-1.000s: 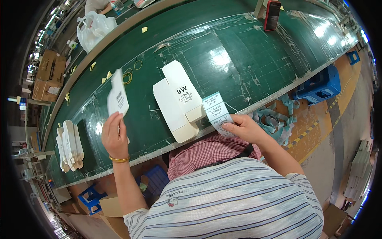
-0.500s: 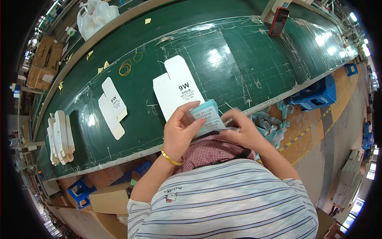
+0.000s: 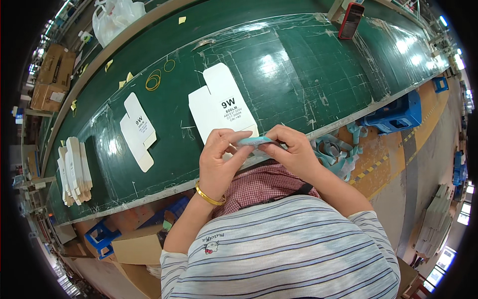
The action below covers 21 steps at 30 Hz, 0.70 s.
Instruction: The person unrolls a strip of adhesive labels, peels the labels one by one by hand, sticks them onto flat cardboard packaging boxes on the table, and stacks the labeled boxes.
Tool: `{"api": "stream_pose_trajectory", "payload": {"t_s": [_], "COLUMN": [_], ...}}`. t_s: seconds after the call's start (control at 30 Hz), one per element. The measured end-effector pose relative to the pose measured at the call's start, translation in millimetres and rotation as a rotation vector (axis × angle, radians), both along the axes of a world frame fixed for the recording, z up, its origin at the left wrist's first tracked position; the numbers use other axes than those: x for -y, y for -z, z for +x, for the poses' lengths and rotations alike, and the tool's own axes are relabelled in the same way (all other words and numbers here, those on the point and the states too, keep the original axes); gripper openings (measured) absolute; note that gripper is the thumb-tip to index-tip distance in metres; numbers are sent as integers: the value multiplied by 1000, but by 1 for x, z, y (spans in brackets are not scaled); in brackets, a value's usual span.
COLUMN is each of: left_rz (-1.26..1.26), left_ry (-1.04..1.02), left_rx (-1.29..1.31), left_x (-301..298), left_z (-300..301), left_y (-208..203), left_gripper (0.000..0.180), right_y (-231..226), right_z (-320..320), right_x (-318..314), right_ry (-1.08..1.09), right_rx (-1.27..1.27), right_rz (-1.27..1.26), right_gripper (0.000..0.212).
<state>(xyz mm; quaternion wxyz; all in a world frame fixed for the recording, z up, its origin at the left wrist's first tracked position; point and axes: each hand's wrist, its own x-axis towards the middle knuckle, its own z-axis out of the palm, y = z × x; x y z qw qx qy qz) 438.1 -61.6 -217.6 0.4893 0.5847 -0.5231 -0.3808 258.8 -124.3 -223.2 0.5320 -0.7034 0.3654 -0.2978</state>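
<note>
Between both hands, at the table's near edge, is a light-blue strip of stickers [image 3: 255,141], tilted so that little more than its edge shows. My left hand [image 3: 218,155] pinches its left end between thumb and fingers. The right end is pinched by my right hand [image 3: 295,152]. Just beyond my hands lies a flattened white box [image 3: 211,107] with black print, its lower part hidden by my left hand. A second, smaller-looking white flat box [image 3: 135,130] rests farther left.
A stack of flat white boxes [image 3: 74,172] stands at the table's left end. Yellow rubber bands [image 3: 153,79] lie on the green tabletop [image 3: 298,65]. A red-edged phone [image 3: 350,21] leans at the back right. Loose light-blue strips [image 3: 334,153] hang beside the near edge, close to a blue stool [image 3: 401,117].
The sticker strip has tipped from showing its printed face to nearly edge-on. My right hand has come up and left, closer to my left hand.
</note>
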Motion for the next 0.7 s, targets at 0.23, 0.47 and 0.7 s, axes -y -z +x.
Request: {"api": "stream_pose_trajectory", "payload": {"t_s": [0.23, 0.47, 0.7], "left_rz": [87, 135, 300], "left_ry": [-51, -224, 36], "left_rx": [-119, -431, -330], "left_x": [3, 15, 11], "left_z": [7, 9, 21], "left_y": [3, 0, 2], "left_gripper": [21, 20, 19], "right_y": [1, 9, 5], "right_z": [10, 22, 18], "right_x": [-3, -7, 0], "right_ry": [83, 131, 104], "right_rx": [-107, -52, -262], "right_rz": [4, -43, 4], "right_gripper": [19, 21, 21]}}
